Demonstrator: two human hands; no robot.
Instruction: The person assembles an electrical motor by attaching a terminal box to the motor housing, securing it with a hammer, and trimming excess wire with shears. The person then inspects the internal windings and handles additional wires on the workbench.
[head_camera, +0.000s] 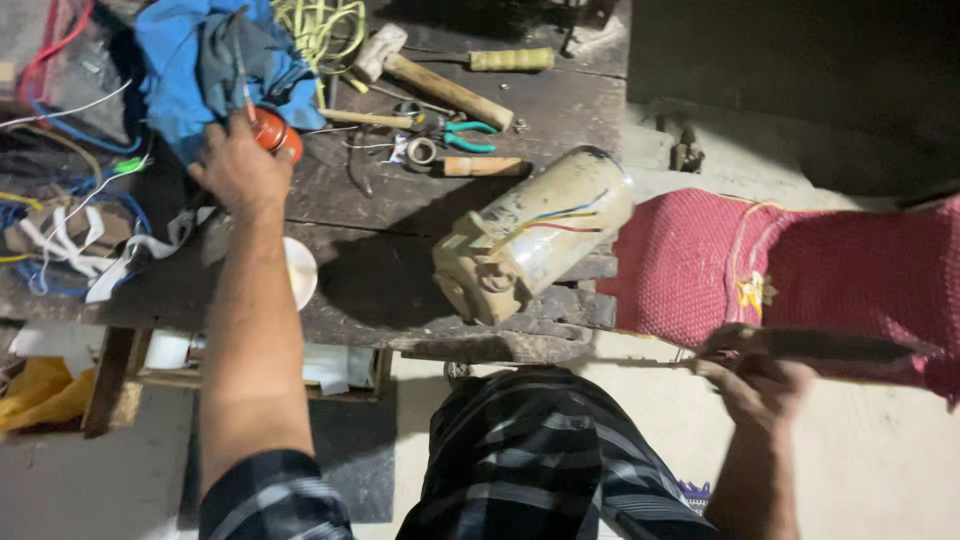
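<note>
Dark, worn wooden worktop, holding a dirty cream metal motor, wooden-handled hammer, green-handled pliers, crumpled blue cloth, tangled coloured wires.

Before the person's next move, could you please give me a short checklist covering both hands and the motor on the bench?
1. Left hand on the small red-orange round object: ok, fingers touch it beside the blue cloth.
2. Firm grip on that object: cannot tell, partly hidden.
3. Right hand holding the long dark tool: ok, closed around it.
4. Tool's kind and tip: cannot tell, blurred.
5. Cylindrical motor settled on the workbench: not ok, lying tilted at the bench edge.
6. Hands clear of motor: ok, both apart from it.
</note>
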